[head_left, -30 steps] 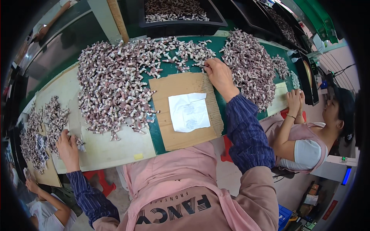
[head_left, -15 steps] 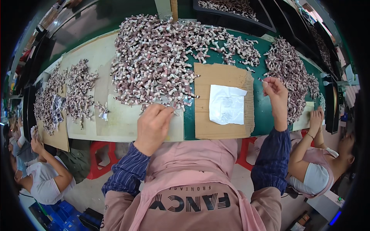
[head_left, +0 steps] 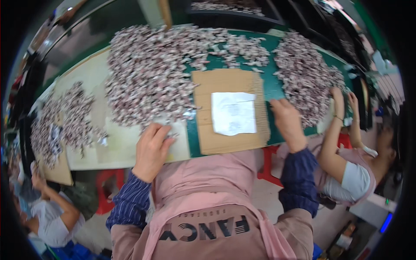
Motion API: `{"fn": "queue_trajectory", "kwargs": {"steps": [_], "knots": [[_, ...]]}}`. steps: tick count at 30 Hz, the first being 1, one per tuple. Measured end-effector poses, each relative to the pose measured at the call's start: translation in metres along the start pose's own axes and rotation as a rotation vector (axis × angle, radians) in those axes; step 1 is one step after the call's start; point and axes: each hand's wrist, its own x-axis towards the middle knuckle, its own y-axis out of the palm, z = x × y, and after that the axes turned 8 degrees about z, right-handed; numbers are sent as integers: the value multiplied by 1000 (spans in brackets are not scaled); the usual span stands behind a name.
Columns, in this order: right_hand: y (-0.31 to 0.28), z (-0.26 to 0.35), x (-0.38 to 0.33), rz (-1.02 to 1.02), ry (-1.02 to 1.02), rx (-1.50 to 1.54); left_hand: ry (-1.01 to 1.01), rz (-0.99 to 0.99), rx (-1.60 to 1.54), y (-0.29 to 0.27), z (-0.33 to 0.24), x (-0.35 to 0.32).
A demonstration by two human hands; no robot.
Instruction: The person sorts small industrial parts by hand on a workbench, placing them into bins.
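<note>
A: Where is the left hand [head_left: 151, 149]?
B: At the near edge of the large pile of parts [head_left: 147, 78], left of the cardboard [head_left: 205, 134]. Its fingers bend to a narrow gap; blur hides what they hold, so B cannot tell.
A: And the right hand [head_left: 287, 123]?
B: Over the green table [head_left: 270, 83], between the cardboard and the right pile [head_left: 301, 78]. Its fingers curl in; whether they hold anything, B cannot tell.
A: The paper [head_left: 234, 113]?
B: On the cardboard.
</note>
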Motion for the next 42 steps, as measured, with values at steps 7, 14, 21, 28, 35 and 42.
{"fn": "queue_trajectory", "kwargs": {"steps": [7, 14, 21, 28, 35, 42], "knots": [[27, -4, -9, -231, 177, 300, -79, 53, -72, 4, 5, -16], [26, 3, -16, -304, 158, 301, -424, -2, -951, 2, -13, -15], [9, 78, -31, -186, 48, 527, -493, 193, -1541, 26, -36, -5], [15, 95, -27, -130, -135, 254, -543, 287, -1557, 35, -42, -9], [23, 101, -23, -148, -169, 163, -550, 272, -1645, 33, -40, -12], [29, 104, -20, -178, -182, 156, -539, 324, -1677, 36, -38, -14]]}}
